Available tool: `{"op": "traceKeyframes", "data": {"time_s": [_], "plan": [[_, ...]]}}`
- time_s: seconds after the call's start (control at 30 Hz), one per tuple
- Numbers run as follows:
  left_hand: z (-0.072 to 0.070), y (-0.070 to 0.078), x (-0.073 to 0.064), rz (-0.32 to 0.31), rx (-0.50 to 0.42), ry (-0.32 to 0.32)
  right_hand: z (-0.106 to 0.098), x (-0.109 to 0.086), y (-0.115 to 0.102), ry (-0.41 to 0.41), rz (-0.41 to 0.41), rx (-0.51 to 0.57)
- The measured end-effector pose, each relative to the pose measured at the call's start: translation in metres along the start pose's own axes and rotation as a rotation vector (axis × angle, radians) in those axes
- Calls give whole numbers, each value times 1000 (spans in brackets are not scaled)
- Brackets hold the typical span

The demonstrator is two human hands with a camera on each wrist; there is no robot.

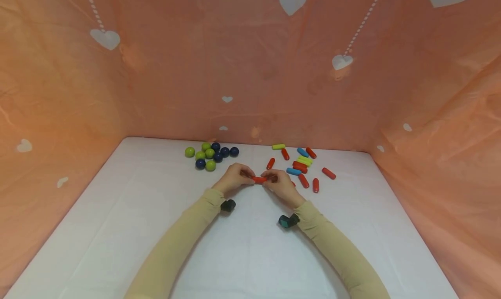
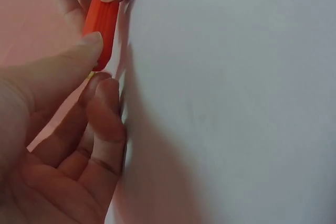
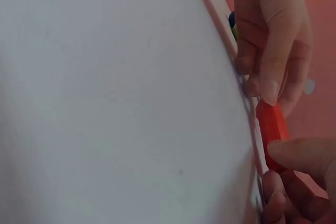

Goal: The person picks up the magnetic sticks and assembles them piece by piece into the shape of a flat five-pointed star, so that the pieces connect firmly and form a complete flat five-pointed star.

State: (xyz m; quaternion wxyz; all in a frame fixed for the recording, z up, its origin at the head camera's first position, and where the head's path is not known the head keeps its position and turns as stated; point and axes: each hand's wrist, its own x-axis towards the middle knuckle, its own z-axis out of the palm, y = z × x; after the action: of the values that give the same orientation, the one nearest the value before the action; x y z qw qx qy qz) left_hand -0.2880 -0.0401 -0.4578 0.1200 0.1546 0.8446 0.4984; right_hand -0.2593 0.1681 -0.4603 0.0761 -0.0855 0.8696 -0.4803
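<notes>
Pinching a ridged red rounded stick (image 1: 259, 180) by its ends, your left hand (image 1: 235, 177) and right hand (image 1: 282, 184) clamp it between thumbs and fingers over the white tabletop (image 1: 250, 247). Beyond its far edge hangs peach sheeting (image 1: 250, 64) printed with white hearts (image 1: 292, 1).

Red piece (image 3: 272, 124): plastic-looking, ridged lengthwise, low sheen. Loose pieces (image 1: 329, 173): smooth, plastic-looking, small highlights. Green balls (image 1: 210, 165) and dark blue balls (image 1: 234, 151): smooth, glossy, bright spots of reflected light. White tabletop (image 1: 250, 247): matt, mostly smooth, faint creases; cloth or paper, cannot tell. Orange curtain (image 1: 242, 64): thin, wrinkled, soft shiny patches; cloth or plastic unclear. Sleeves (image 1: 180, 240): matt cloth, rumpled near cuffs. Wrist cameras (image 1: 288, 221): dark, plastic-looking.
</notes>
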Motion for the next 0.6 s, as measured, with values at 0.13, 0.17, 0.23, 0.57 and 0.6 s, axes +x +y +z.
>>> {"op": "traceKeyframes", "data": {"time_s": [0.13,0.17,0.23,0.57,0.6], "plan": [[-3,0,-8,35,-7,-1,-1,-4,-3,-20,-29,2],[-5,0,-11,47,-11,-3,-1,-6,-4,-22,-40,-2],[-8,0,-17,64,-9,-3,0,-9,-8,-32,-56,-5],[-22,-1,-48,54,-46,-31,10,-21,-22,-112,-95,30],[-22,-2,-51,52,-48,-34,11,-22,-22,-119,-104,27]]}}
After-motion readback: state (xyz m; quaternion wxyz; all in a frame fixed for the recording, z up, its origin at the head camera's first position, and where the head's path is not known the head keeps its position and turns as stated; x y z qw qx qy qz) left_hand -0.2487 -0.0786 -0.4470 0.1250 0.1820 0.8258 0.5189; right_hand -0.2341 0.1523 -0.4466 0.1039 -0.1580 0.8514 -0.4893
